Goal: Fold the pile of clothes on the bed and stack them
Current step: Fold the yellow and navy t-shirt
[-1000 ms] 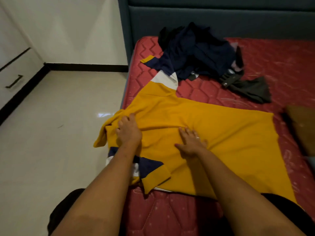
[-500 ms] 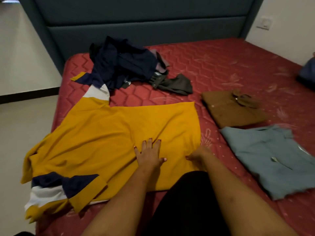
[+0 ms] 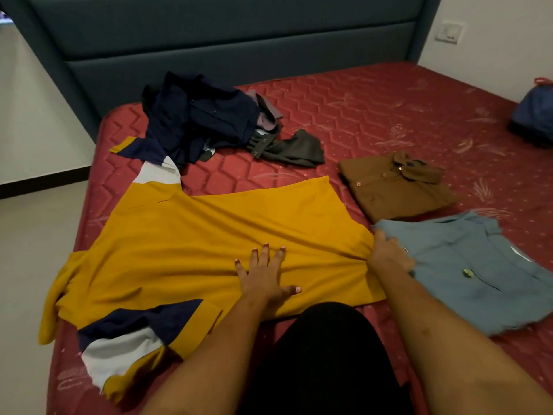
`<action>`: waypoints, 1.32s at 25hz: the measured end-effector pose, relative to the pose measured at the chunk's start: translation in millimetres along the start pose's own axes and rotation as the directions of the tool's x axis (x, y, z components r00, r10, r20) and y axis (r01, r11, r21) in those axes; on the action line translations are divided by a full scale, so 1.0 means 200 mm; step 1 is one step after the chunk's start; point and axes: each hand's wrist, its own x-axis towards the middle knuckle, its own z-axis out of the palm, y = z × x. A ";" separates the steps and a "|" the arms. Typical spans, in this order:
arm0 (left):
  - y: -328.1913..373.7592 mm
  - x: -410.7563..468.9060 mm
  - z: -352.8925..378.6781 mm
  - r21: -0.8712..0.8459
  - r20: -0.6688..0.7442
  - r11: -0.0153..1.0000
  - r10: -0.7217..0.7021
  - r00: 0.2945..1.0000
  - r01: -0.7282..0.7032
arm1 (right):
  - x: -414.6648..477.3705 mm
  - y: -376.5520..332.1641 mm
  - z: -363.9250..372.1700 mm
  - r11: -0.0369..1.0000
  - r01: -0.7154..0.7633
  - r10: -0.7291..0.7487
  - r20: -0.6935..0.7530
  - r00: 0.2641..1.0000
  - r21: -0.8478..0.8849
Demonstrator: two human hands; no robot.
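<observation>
- Yellow shirt (image 3: 209, 250): lies spread flat on the near left part of the red mattress (image 3: 389, 115). Its left end droops past the mattress edge. It has one navy-and-white banded sleeve at the near left and another at the far left.
- Unfolded pile (image 3: 203, 121): dark navy garments heaped behind the yellow shirt, touching its far sleeve.
- Grey garment (image 3: 296, 148): crumpled behind the yellow shirt, trailing from the right side of the pile.
- Left hand (image 3: 266, 277): lies flat on the near middle of the yellow shirt, fingers straight and spread. It presses the cloth down and grasps nothing.
- Right hand (image 3: 386, 253): at the right hem of the yellow shirt, fingers curled into bunched cloth and gripping it. Creases run from the grip towards the left hand.
- Brown shirt (image 3: 395, 187): folded, buttons up, just beyond the far right corner of the yellow shirt.
- Blue shirt (image 3: 472, 271): folded, immediately right of the yellow shirt. Its left edge sits by the right hand and its far edge meets the brown shirt.
- Blue bag (image 3: 535, 115): far right of the yellow shirt, cut off by the frame edge.
</observation>
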 end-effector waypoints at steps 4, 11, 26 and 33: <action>-0.09 -0.02 0.03 -0.003 0.007 1.000 0.026 1.000 -0.026 | 0.05 -0.11 0.00 0.989 0.011 -0.043 0.219 0.975 0.146; -0.14 0.29 -0.22 -0.081 -0.115 0.996 0.012 0.993 -0.021 | 0.43 -0.41 -0.06 0.773 0.074 -0.362 0.341 0.868 0.630; 0.27 0.76 -0.33 -0.269 -0.199 0.953 0.087 0.976 -0.140 | 0.90 -0.61 0.01 0.865 0.388 -0.355 -0.160 0.921 0.317; 0.23 0.41 0.00 -0.172 -0.207 0.984 0.011 0.978 -0.048 | 0.18 -0.57 0.23 0.766 0.641 -0.612 -0.246 0.752 0.052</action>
